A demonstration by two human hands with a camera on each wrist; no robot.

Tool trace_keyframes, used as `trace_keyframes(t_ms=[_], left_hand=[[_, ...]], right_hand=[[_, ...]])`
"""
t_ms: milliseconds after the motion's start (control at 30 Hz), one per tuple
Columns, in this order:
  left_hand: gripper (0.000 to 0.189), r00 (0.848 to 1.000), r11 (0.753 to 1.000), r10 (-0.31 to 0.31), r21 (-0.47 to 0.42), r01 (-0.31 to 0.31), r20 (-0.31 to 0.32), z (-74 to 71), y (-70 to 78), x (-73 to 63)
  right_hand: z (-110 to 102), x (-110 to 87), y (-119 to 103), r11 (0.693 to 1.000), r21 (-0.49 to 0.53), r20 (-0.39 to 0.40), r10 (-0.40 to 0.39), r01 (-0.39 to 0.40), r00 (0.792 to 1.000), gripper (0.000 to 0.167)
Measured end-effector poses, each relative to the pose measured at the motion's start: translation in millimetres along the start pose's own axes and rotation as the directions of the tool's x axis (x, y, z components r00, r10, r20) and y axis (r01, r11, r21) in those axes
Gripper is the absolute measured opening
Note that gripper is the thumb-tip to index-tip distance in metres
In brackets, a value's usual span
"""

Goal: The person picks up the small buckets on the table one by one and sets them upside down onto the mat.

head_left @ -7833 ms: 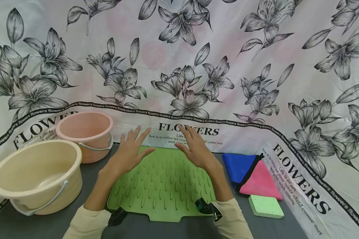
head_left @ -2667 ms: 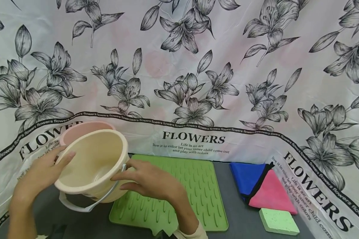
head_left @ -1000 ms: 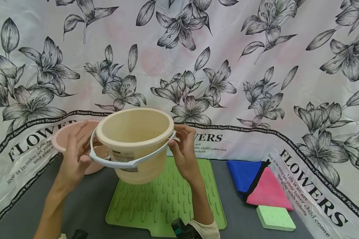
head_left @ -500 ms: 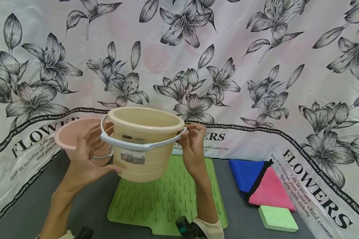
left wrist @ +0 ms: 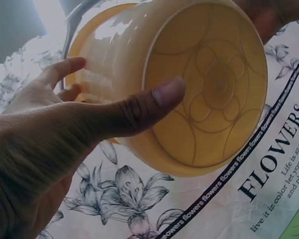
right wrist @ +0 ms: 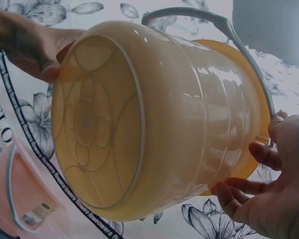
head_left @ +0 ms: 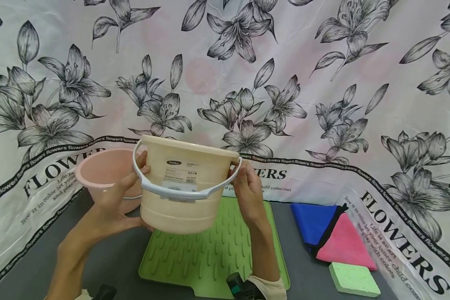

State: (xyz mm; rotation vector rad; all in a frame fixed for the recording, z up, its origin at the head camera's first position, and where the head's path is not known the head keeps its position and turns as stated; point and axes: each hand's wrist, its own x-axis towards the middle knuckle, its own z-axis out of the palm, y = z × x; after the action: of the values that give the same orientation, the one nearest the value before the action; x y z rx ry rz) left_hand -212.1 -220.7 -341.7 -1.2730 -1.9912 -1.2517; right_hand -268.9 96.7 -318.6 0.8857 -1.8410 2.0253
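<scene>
A cream plastic bucket (head_left: 187, 208) is held up in the air above the green ribbed mat (head_left: 217, 254), its labelled side facing the head camera. Its pale blue-grey handle (head_left: 172, 192) hangs across the front. My left hand (head_left: 112, 204) grips the left side, thumb low near the base and fingers higher up. In the left wrist view the thumb lies against the bucket's base (left wrist: 214, 89), which has a moulded flower pattern. My right hand (head_left: 249, 191) pinches the right side by the rim, at the handle's end. Its fingertips touch the wall in the right wrist view.
Behind my left hand stands a pink bucket (head_left: 105, 166). To the right of the mat lie a folded blue and pink cloth (head_left: 345, 241) with black edging and a light green sponge (head_left: 354, 279). A floral sheet (head_left: 225, 75) hangs behind the dark grey table (head_left: 172, 289).
Both hands lifted the cream bucket from the table's left side and carried it over the mat. Over the last second it tipped so its label faces me; my left hand shifted lower on it.
</scene>
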Motion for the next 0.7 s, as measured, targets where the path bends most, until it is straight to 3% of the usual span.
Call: trace_keyframes(t_ms=[67, 167, 300, 400, 567, 700], left_hand=[[0.115, 1.000, 1.000, -0.004, -0.020, 0.004, -0.027, 2.0, 0.4, 0.8], [0.107, 0.991, 0.997, 0.064, -0.025, -0.067, -0.114, 6.6, -2.6, 5.3], [0.096, 0.956, 0.982, 0.180, -0.010, -0.188, -0.233, 11.8, -6.3, 13.8], [0.091, 0.936, 0.968, 0.206, -0.081, -0.237, -0.286, 13.4, -4.8, 17.7], [0.081, 0.909, 0.928, 0.216, -0.214, -0.304, -0.356, 14.1, -2.8, 18.5], [0.078, 0.911, 0.900, 0.192, -0.304, -0.312, -0.366, 13.1, -5.1, 13.4]], right_hand=[[-0.2, 0.3, -0.5, 1.000, 0.007, -0.003, 0.010, -0.010, 1.000, 0.066], [-1.1, 1.4, -0.1, 1.000, -0.012, -0.010, 0.017, -0.017, 1.000, 0.052], [-4.6, 2.1, -0.1, 0.999, -0.040, 0.013, -0.006, 0.007, 1.000, 0.025], [-9.6, 2.0, 0.1, 0.999, -0.013, 0.070, -0.046, 0.047, 0.997, 0.012], [-16.7, 2.0, 4.2, 0.989, 0.078, 0.191, -0.142, 0.130, 0.971, 0.037], [-19.5, 1.7, 6.1, 0.981, 0.095, 0.264, -0.190, 0.170, 0.946, 0.053]])
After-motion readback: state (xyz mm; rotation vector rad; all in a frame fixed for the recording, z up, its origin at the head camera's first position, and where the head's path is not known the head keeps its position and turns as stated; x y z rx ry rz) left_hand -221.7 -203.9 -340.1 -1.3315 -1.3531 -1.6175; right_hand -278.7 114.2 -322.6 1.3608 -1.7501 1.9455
